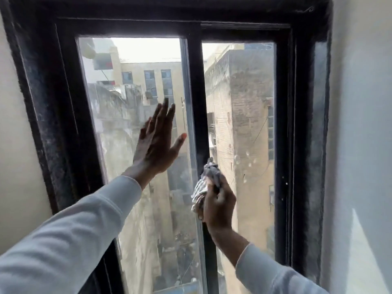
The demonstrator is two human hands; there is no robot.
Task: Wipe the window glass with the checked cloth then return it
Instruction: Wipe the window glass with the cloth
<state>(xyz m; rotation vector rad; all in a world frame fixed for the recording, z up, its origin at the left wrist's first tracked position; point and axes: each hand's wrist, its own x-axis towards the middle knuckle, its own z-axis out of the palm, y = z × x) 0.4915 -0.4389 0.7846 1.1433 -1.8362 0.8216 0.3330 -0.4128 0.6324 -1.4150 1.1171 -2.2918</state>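
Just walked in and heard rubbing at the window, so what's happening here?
A person is cleaning the window. The right hand holds a bunched checked cloth at the black centre bar, next to the right pane. The left hand is open, fingers spread, at the left pane. Both panes look smudged, so wiping isn't finished.

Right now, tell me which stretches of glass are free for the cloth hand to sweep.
Free: the right glass pane above the right hand holding the crumpled checked cloth, and the left glass pane above the open left hand. Crowded: around the black centre bar, between both hands.
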